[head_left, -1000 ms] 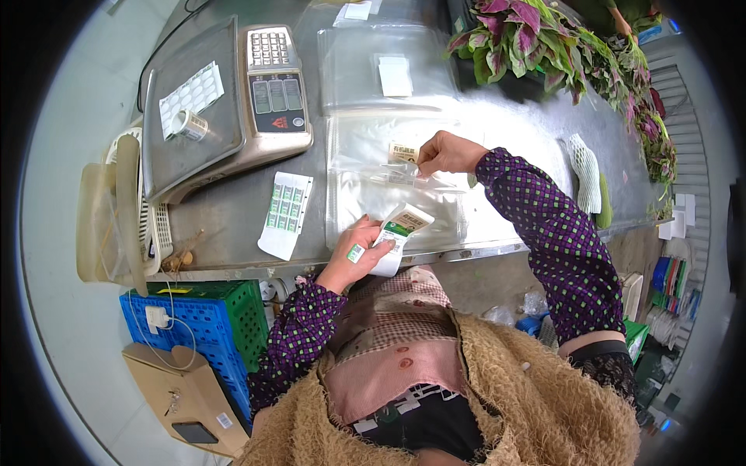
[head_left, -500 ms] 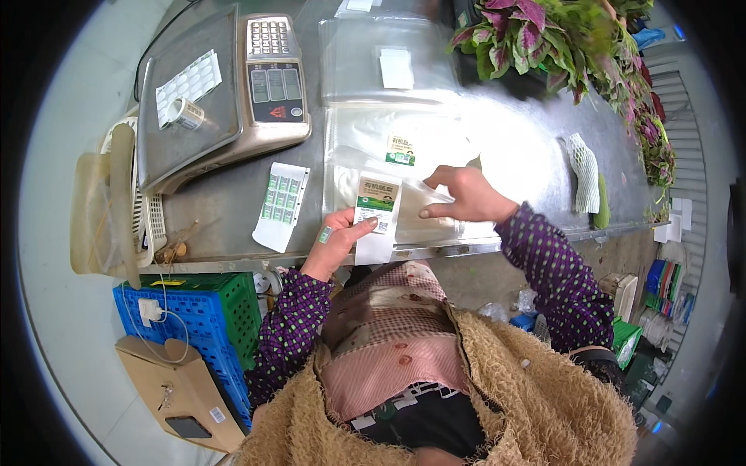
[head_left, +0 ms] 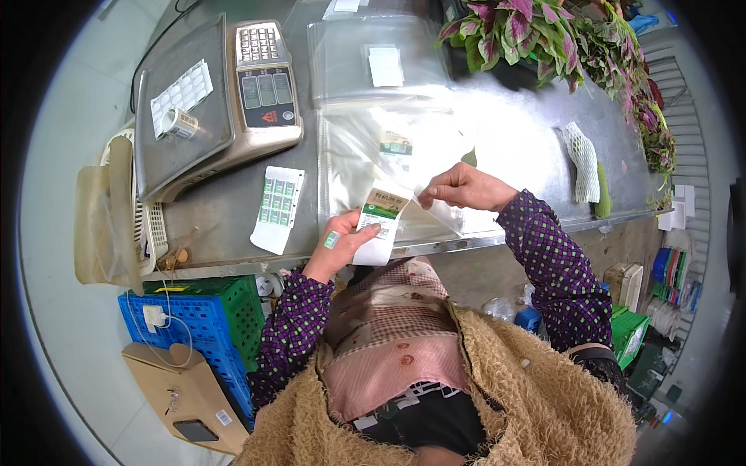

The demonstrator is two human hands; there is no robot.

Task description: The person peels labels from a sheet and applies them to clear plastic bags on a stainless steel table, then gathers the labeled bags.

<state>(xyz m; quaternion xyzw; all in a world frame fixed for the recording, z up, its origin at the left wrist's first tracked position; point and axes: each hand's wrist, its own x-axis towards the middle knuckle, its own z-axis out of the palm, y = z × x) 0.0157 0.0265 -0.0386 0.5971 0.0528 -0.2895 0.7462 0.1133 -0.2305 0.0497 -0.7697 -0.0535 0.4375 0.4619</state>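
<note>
My left hand (head_left: 339, 247) pinches a white strip with a green and tan printed label (head_left: 381, 211) between thumb and fingers. A tiny green sticker (head_left: 332, 239) clings to the back of that hand. To the right of the label, my right hand (head_left: 470, 189) is closed, its fingertips at the lifted edge of a clear plastic bag (head_left: 439, 216). Under and behind the hands lie more flat clear bags (head_left: 342, 140), one showing a similar label (head_left: 396, 143). A sheet of small green stickers (head_left: 277, 203) rests on the metal table left of my left hand.
At the left stands a scale (head_left: 268, 85) carrying a sticker sheet (head_left: 183, 93) and a label roll (head_left: 182, 124). Leafy purple-green vegetables (head_left: 521, 39) fill the far right. A green vegetable (head_left: 602, 194) lies beside a white foam net (head_left: 581, 163). Crates (head_left: 186, 326) stand below the table's left edge.
My right hand's fingers have drawn closer together beside the label's upper corner. The label in my left hand has tilted, its top leaning right. The whole view has shifted slightly.
</note>
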